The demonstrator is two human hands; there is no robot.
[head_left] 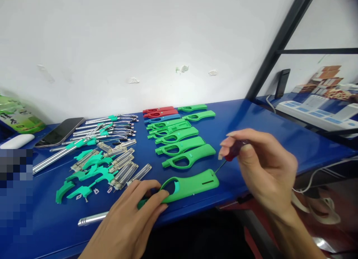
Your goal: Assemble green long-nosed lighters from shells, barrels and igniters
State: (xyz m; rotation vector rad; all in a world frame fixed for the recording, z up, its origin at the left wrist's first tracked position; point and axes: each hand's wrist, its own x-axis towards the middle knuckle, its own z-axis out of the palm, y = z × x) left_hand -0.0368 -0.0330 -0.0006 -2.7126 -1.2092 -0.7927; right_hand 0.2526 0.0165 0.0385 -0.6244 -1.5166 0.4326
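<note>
White wall (167,35) backs a blue table (237,121); the table's front edge runs close below the hands, and its surface stretches right from the row of casings (181,141) toward a black metal frame (275,50). Metal tubes (56,158), clear tanks (123,175) and teal parts (93,164) crowd the left side. Near the front edge, the left hand (131,210) is closed around the looped end of a green casing (190,186), which extends rightward from the fingers. The right hand (260,162) pinches a dark red screwdriver (235,150), its thin shaft slanting down to the casing's far end.
</note>
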